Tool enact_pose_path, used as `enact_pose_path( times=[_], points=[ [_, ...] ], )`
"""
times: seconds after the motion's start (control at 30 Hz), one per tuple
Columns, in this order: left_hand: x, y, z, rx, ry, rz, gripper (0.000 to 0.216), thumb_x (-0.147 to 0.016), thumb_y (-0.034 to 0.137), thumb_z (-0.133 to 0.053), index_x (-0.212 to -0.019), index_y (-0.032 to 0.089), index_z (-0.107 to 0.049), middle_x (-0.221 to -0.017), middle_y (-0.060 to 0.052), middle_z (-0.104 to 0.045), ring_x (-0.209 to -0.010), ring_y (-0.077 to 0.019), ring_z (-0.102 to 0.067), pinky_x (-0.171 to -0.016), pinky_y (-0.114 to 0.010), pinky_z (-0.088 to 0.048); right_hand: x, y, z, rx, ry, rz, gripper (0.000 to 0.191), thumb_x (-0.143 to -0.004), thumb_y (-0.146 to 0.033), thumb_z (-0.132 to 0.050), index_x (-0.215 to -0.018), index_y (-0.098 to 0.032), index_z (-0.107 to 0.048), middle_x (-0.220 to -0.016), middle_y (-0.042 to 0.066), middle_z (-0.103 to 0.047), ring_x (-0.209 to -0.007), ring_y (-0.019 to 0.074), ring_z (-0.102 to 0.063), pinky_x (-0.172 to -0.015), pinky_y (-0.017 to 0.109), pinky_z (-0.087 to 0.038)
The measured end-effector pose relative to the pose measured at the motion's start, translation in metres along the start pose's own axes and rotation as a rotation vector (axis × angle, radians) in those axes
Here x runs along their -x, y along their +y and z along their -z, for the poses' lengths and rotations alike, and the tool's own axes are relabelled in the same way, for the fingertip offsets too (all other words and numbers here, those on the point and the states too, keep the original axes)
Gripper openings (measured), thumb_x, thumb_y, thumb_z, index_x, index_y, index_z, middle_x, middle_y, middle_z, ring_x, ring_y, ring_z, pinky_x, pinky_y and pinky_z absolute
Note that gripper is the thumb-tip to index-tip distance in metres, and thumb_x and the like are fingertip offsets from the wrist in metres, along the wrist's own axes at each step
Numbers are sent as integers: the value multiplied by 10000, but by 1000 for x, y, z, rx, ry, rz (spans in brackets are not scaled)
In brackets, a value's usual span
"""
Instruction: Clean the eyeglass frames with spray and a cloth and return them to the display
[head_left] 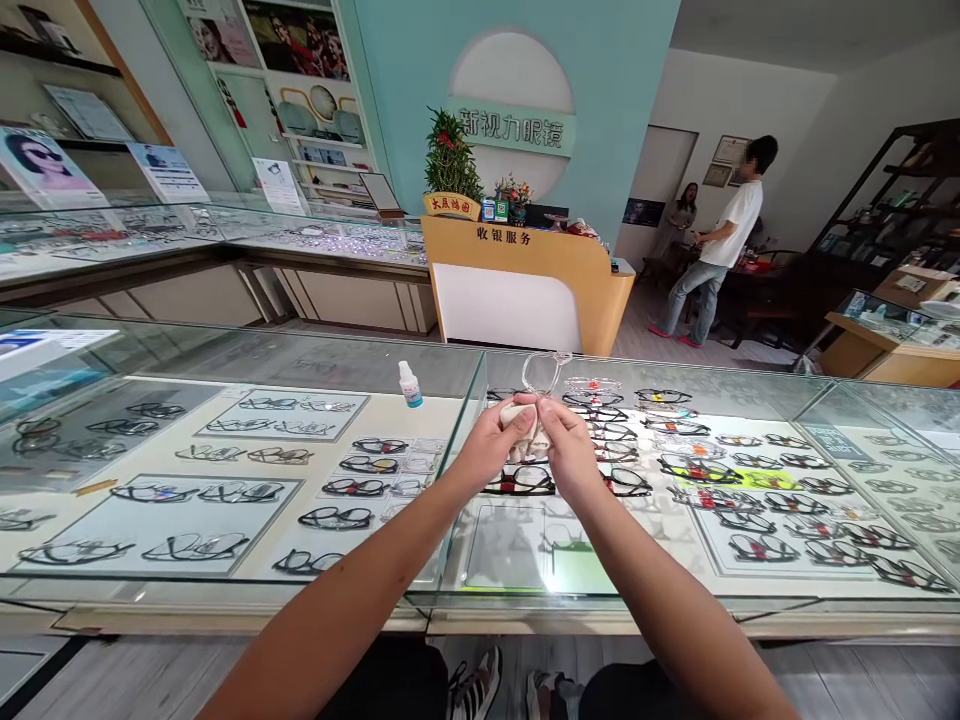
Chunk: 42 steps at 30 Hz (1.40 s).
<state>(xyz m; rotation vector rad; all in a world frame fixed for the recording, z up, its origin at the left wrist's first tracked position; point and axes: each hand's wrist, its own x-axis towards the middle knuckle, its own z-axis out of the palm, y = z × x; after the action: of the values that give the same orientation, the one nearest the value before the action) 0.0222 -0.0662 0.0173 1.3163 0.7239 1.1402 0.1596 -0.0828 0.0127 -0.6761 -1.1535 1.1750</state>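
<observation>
Above the glass display case, my two hands are close together in front of me. My left hand (489,440) is closed around a whitish cloth (534,442), bunched between the hands. A pair of eyeglasses (541,385) with a pale, clear-looking frame sticks up past my fingertips, one part of it wrapped in the cloth. My right hand (571,445) is closed, its thumb and fingers pinching the eyeglasses by the cloth's edge. Fingers and cloth hide much of the frame. Left of my hands, a small white spray bottle (410,386) with blue at its base stands upright on the glass top.
Rows of eyeglasses (694,468) lie inside the glass display case (442,590) below my arms. Ahead stands a wooden counter (525,258) with a plant (452,160) on it. A person in a white shirt (739,225) stands at the right back, another person (681,215) beyond.
</observation>
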Motion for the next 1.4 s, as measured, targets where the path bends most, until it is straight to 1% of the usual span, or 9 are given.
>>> enact_pose_path(
  times=[0.13,0.3,0.57,0.7,0.87,1.0,1.17,1.3,1.4],
  points=[
    [-1,-1,2,17,-40,19,620,-897,688,-702,-1200,147,-686,-681,40,-537,-545,-89,-450,-516,-221,-360,-3,-3,6,-15,-1,-11,341,-957,-543,-705,-1099,-275,-860,-1142,56,-778,-1086,256,-684,-978,378,-535],
    [-1,-1,6,17,-100,34,659,-805,554,-860,-1300,168,-657,-880,-8,-647,-728,-116,-555,-642,-221,-444,-7,-1,12,-100,28,-87,335,-918,-549,-742,-1045,-264,-865,-1109,58,-802,-1028,257,-714,-937,374,-556],
    [-2,-7,2,9,39,12,622,-837,665,-780,-1197,173,-657,-762,23,-603,-585,-93,-517,-546,-220,-436,-3,-3,4,38,-48,-10,384,-962,-575,-675,-1119,-271,-850,-1154,54,-776,-1093,259,-686,-967,373,-546],
    [-4,-5,8,30,-35,61,642,-863,705,-726,-1220,173,-684,-717,21,-590,-574,-102,-510,-525,-218,-402,-6,-5,12,37,-46,-4,348,-965,-547,-686,-1080,-270,-862,-1120,55,-777,-1052,256,-692,-940,370,-538],
    [-2,1,13,9,-162,101,602,-806,559,-849,-1245,183,-681,-843,-2,-646,-692,-116,-557,-625,-229,-436,-10,0,18,-10,-39,-49,339,-943,-553,-709,-1065,-274,-859,-1118,55,-805,-1060,274,-716,-941,387,-547],
    [-2,-1,8,-39,-45,55,653,-763,532,-888,-1249,172,-642,-890,1,-648,-721,-111,-556,-658,-229,-457,-9,5,13,-44,-8,-73,348,-910,-566,-745,-1056,-269,-853,-1064,46,-814,-998,247,-716,-914,359,-547],
    [-3,-7,3,-103,54,4,627,-819,689,-775,-1158,172,-674,-829,-6,-634,-691,-125,-558,-616,-236,-461,-5,3,6,-36,-29,-81,393,-885,-608,-756,-1048,-262,-847,-1023,44,-804,-913,229,-697,-858,349,-555],
    [-2,-7,-1,-116,70,-18,621,-849,756,-698,-1077,179,-677,-810,-12,-631,-682,-129,-554,-604,-235,-465,-5,4,8,-60,6,-92,371,-889,-595,-760,-1018,-259,-848,-967,44,-790,-828,212,-684,-773,339,-547],
    [-2,-5,0,-91,45,9,570,-865,753,-682,-978,197,-631,-719,26,-565,-595,-114,-497,-538,-227,-426,-9,2,14,-76,55,-72,331,-907,-564,-752,-1008,-264,-846,-1004,50,-798,-859,212,-690,-805,345,-547]
  ],
)
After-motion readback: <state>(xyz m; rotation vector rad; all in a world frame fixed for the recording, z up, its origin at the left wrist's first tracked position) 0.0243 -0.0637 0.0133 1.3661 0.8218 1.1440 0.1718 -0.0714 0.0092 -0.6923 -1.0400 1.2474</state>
